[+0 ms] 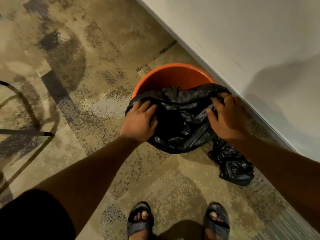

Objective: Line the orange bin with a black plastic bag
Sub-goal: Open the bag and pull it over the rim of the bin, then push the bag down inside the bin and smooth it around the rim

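Nearest the camera, two feet in dark open-toed sandals (140, 220) stand on a mottled tan and grey carpet (97, 94), toes pointing toward the work. Just past them on the right, a crumpled second black bag (233, 168) lies on the floor, close to the bin's near side; whether it touches the bin I cannot tell. Beyond that, both bare forearms reach forward to the black plastic bag (180, 122), which is draped over the near half of the orange bin (173, 75). The left hand (140, 121) presses flat on the bag's edge at the bin's left rim, fingers spread and curled over the plastic rather than pinching it. The right hand (226, 116) has its fingers bunched into a fold of the bag at the right rim, clutching the film. The bag's middle sags darkly into the bin, while the far rim and far inner wall are bare orange, so the lining looks roughly half done. The bin sits close to a pale wall (242, 32) with a light skirting strip. The likely trouble is at that far rim: pulling the mouth across could drag the near edge off, since the left hand only pins it, and thin film stretched hard over the rim could tear. The nearness of the wall also leaves little room for the right hand to work round.
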